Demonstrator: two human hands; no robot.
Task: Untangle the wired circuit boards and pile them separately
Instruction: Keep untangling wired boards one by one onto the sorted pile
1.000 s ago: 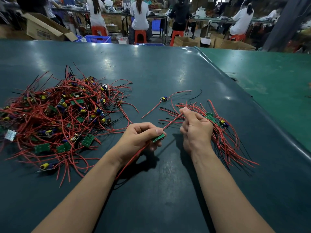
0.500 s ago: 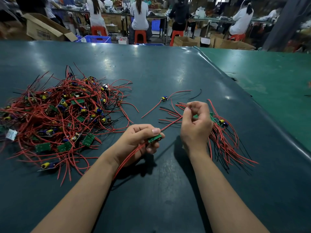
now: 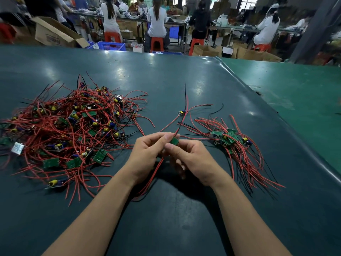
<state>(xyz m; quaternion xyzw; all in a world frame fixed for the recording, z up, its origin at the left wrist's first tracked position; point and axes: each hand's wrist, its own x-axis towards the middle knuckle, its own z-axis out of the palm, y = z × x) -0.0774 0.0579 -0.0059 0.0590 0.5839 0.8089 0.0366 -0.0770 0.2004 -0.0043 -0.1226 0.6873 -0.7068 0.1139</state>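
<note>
A big tangled heap of wired circuit boards (image 3: pixel 73 130) with red and black leads covers the left of the dark green table (image 3: pixel 166 80). A smaller sorted pile (image 3: pixel 230 141) lies to the right. Between them, both hands pinch one small green board (image 3: pixel 174 141). My left hand (image 3: pixel 147 154) grips it from the left, my right hand (image 3: pixel 191 159) from the right. Its red and black leads rise up away from me and hang down below the hands. One loose wired board (image 3: pixel 182 112) lies just beyond the hands.
The dark mat's raised right edge (image 3: pixel 276 117) borders a lighter green table surface (image 3: pixel 304 93). Beyond the far edge are a cardboard box (image 3: pixel 53 34), a blue crate (image 3: pixel 110 46), and several seated people at benches.
My right hand has left the sorted pile and come left to meet my left hand on the board. The board's leads now stand up away from me.
</note>
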